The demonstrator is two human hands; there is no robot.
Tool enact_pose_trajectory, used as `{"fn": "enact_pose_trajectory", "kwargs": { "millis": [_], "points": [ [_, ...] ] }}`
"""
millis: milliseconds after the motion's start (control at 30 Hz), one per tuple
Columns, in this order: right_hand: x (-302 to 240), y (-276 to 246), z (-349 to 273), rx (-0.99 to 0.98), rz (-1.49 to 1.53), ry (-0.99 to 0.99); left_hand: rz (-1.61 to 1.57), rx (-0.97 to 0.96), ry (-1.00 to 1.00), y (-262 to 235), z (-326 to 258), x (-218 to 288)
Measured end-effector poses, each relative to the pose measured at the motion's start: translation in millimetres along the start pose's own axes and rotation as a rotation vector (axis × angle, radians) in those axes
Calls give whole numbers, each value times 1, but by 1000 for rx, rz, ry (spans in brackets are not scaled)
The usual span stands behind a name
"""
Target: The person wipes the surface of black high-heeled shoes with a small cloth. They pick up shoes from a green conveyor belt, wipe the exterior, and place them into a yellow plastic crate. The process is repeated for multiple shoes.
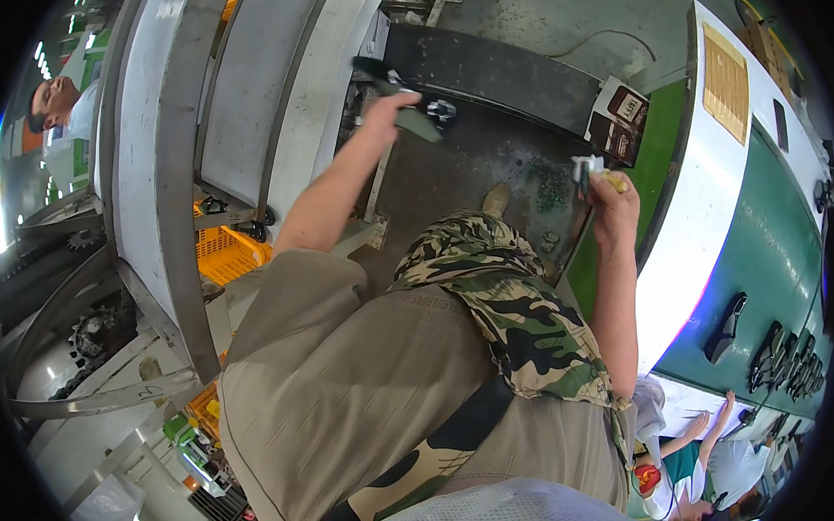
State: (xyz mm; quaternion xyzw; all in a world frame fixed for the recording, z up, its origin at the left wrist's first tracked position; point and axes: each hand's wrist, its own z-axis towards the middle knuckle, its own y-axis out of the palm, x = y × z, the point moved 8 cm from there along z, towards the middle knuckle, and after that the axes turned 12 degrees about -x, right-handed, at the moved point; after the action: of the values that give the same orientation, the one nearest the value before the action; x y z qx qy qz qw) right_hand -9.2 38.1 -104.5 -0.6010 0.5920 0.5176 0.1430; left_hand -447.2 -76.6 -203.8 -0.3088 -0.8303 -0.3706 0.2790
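Held out ahead of me on the left, a black shoe point(438, 109) with a grey-green part is in the grip of my left hand point(381, 121). Motion blurs it, so its details are hard to read. My right hand point(614, 205) is raised on the right, its fingers closed round a small white-and-yellow thing point(587, 165). Its white end points left and a yellowish piece shows at the fingertips; I cannot tell its exact kind. The two hands are well apart, and neither touches a bench.
A metal-framed conveyor point(164, 141) runs along my left, with an orange crate point(229, 254) beneath it. On my right, a green conveyor belt point(757, 254) carries several black shoes point(727, 328). A carton point(617, 116) stands ahead. Other people are on both sides.
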Motion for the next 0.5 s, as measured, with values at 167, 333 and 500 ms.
{"fn": "enact_pose_trajectory", "kwargs": {
  "millis": [167,333,500],
  "points": [
    [7,-57,-38,94,17,56,-92,413,287,-182,-1,96],
    [13,-104,-90,265,55,44,54,1175,380,-160,-59,76],
    [7,-152,-150,390,82,-3,246,543,80,-52,41,-33]
  ]
}}
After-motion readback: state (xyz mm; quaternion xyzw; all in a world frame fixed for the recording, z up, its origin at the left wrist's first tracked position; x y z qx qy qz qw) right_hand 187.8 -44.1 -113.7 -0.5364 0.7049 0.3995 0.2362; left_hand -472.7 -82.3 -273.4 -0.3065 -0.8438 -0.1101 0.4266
